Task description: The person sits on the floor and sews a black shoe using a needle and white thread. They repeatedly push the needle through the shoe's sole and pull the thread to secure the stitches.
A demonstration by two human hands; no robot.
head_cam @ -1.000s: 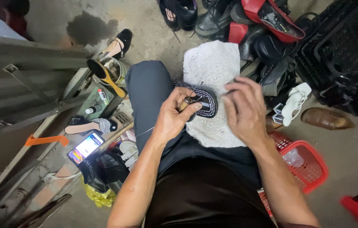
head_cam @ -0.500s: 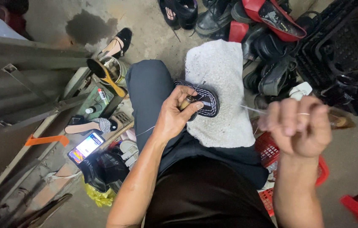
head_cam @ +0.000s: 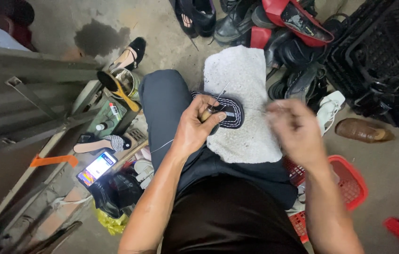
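Note:
A dark shoe sole [head_cam: 230, 113] with pale stitching along its rim lies on a white towel [head_cam: 242, 94] spread over my lap. My left hand [head_cam: 197, 127] presses on the sole's near end and grips a wooden-handled awl [head_cam: 207, 113], its needle pointing up. My right hand [head_cam: 293, 134], blurred, hovers to the right of the sole with fingers pinched on a thin thread [head_cam: 256, 109] that runs back to the sole.
Shoes and boots [head_cam: 274, 23] are piled ahead and right beside a black crate [head_cam: 378, 51]. A red basket [head_cam: 350, 183] sits at my right. On the left are a shoe brush on a tin [head_cam: 119, 87], a sandal [head_cam: 101, 143] and a lit phone [head_cam: 97, 168].
My right hand left the sole, pulled the thread out far to the right, and has now come partway back toward the sole. My left hand stayed on the awl.

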